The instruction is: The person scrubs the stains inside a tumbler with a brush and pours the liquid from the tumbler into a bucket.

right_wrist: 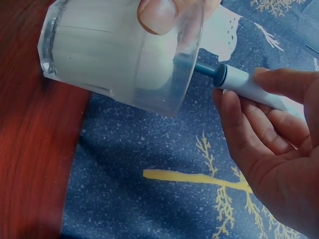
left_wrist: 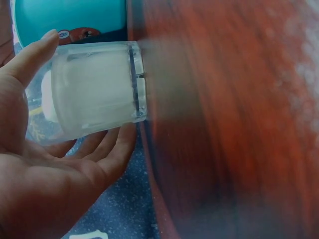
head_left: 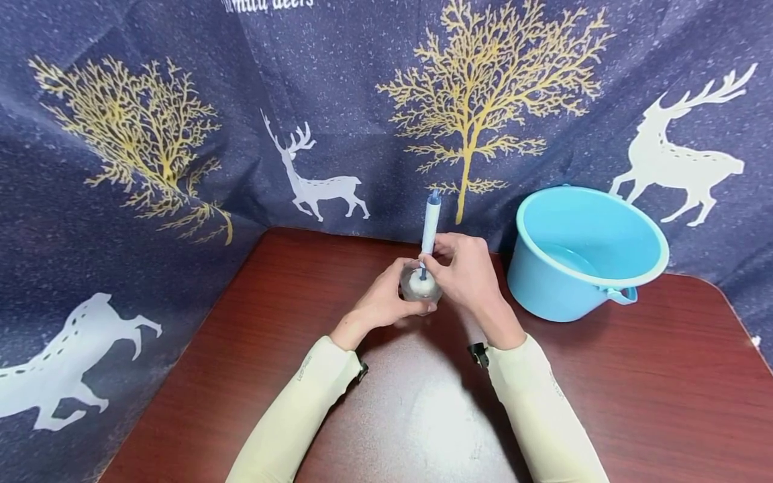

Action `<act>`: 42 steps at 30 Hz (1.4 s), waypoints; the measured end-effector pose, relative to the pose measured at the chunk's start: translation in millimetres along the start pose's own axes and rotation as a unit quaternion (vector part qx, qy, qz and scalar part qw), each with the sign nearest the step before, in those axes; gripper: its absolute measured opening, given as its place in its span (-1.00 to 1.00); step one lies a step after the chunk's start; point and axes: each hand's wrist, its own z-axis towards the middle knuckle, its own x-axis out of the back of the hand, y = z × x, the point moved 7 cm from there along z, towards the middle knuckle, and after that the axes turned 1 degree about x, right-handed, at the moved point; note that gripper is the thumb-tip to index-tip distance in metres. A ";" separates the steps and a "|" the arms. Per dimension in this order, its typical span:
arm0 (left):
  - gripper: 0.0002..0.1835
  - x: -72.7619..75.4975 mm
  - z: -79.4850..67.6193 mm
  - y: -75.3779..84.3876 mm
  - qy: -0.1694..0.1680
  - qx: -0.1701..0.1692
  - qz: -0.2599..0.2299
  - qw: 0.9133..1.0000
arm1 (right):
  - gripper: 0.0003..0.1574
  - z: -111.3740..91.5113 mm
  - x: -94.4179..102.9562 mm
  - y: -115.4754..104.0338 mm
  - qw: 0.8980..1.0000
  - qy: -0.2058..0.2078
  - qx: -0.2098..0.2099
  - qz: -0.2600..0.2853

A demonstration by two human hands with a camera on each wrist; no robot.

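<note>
My left hand (head_left: pixel 382 298) grips a clear glass (left_wrist: pixel 94 87) round its side, thumb on one side and fingers on the other. The glass's thick base is on or close to the tabletop. Cloudy whitish contents fill much of it, with a rounded white lump (right_wrist: pixel 157 62) on top. Above the glass, my right hand (head_left: pixel 471 272) pinches a slim white tube (head_left: pixel 431 225) with blue ends between thumb and fingers. From the tube's lower end a thin blue rod (right_wrist: pixel 203 68) reaches down past the rim to the lump. Whether it goes into the lump cannot be told.
A light blue bucket (head_left: pixel 543 282) with a side handle (head_left: pixel 622 295) stands to the right of my right hand. The reddish-brown table (head_left: pixel 241 376) ends just behind the glass, against a dark blue cloth (head_left: pixel 374 134) printed with deer and trees.
</note>
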 end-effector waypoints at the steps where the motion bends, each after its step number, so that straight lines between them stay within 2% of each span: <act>1: -0.08 -0.1 0.0 0.0 0.000 0.001 0.000 1.000 | -0.95 0.1 -0.1 0.0 1.000 0.001 0.002 0.001; 10: -0.09 0.5 0.2 0.4 0.001 -0.004 -0.001 1.000 | -0.91 -0.4 -0.9 1.8 1.000 0.000 -0.002 0.008; 18: -0.07 1.1 0.7 -0.1 0.001 0.003 -0.006 1.000 | -0.86 -0.7 -2.4 -3.2 1.000 -0.003 0.024 0.005; 28: -0.04 1.3 1.0 1.3 -0.003 -0.004 -0.012 1.000 | -0.86 -0.8 -0.9 -3.3 1.000 -0.001 0.014 -0.017; 42: -0.08 0.1 -0.1 -0.1 -0.006 -0.003 -0.005 1.000 | -0.89 -2.2 -2.0 -1.9 0.999 -0.006 -0.008 0.031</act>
